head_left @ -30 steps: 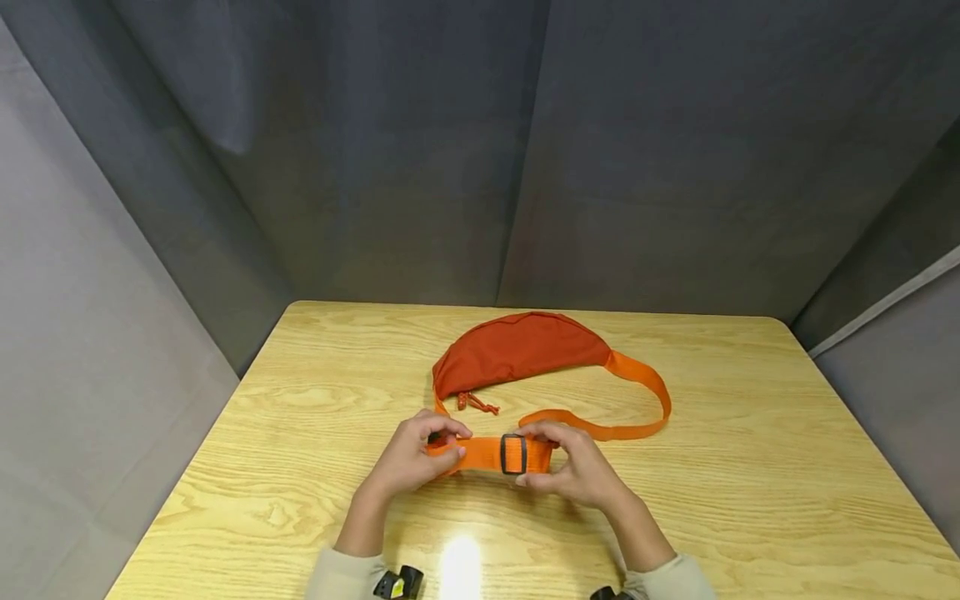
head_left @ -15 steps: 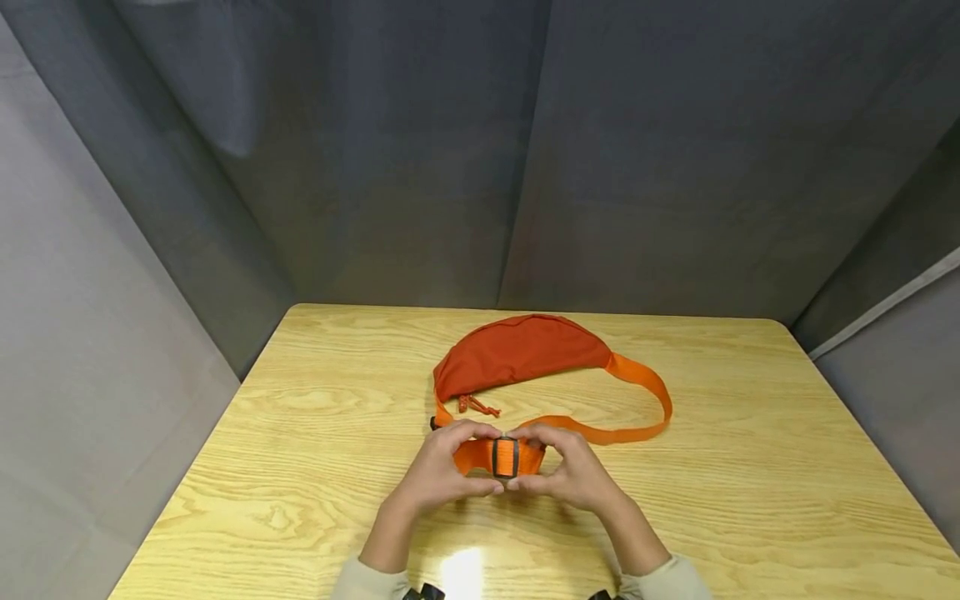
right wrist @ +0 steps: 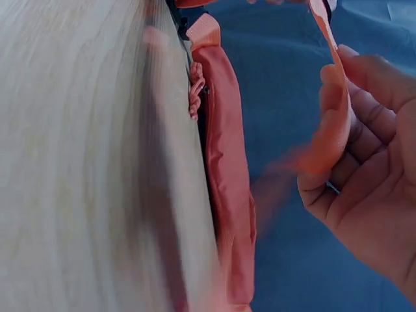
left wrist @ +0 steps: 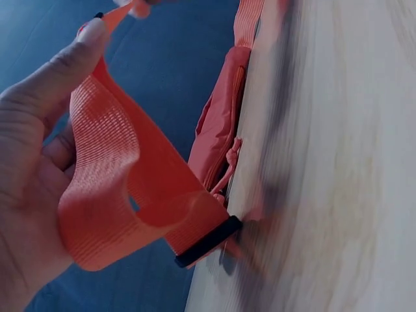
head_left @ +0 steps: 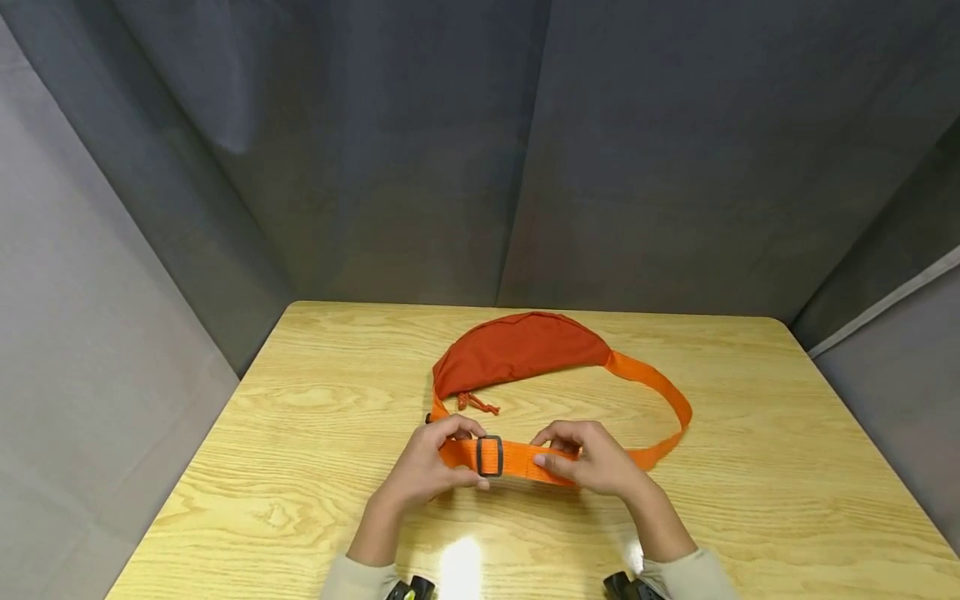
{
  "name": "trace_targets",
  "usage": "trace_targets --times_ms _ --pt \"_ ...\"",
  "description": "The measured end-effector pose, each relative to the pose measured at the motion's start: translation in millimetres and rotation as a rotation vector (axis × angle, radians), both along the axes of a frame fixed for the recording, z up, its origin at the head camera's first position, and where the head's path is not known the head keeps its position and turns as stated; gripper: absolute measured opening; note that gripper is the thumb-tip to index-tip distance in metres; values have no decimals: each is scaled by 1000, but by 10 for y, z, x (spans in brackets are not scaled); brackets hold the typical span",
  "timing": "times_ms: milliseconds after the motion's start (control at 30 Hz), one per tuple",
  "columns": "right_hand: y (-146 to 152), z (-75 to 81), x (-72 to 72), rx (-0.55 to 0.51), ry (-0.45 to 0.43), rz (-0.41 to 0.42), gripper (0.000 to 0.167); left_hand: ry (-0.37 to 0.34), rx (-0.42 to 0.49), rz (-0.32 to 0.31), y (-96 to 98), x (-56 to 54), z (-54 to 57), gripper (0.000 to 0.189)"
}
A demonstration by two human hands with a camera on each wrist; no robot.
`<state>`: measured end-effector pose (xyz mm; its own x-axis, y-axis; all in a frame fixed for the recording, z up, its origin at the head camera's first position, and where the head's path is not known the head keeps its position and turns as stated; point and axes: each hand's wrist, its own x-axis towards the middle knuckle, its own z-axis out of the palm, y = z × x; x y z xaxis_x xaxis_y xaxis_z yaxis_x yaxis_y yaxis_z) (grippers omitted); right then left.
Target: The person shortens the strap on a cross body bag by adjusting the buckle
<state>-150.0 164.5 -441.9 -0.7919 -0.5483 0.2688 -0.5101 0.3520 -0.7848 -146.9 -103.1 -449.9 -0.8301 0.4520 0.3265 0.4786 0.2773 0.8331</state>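
Orange strap (head_left: 519, 460), red pouch (head_left: 525, 353) beyond

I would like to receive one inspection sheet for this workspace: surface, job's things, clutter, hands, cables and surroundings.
Surface: wooden table, glare on the near side.
Job's things: red bag lying toward the far edge; orange strap partly raised; black slider on it.
Clutter: nothing seen.
Hands: left hand holds the strap at the slider; right hand pinches the strap.
Cables: nothing seen.
Surroundings: grey fabric behind and at both sides.
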Motion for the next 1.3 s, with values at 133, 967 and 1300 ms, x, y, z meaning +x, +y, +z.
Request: trace_targets --times_ms 133,967,1300 --pt "37 -14 32 -81 -44 -4 5 -20 10 -14 -16 3 8 52" --pt "-154 55 111 -278 -208 89 6 14 48 -73 46 -10 -5 51" --pt "-153 -179 5 -334 -247 106 7 8 34 -76 68 -21 -33 51"
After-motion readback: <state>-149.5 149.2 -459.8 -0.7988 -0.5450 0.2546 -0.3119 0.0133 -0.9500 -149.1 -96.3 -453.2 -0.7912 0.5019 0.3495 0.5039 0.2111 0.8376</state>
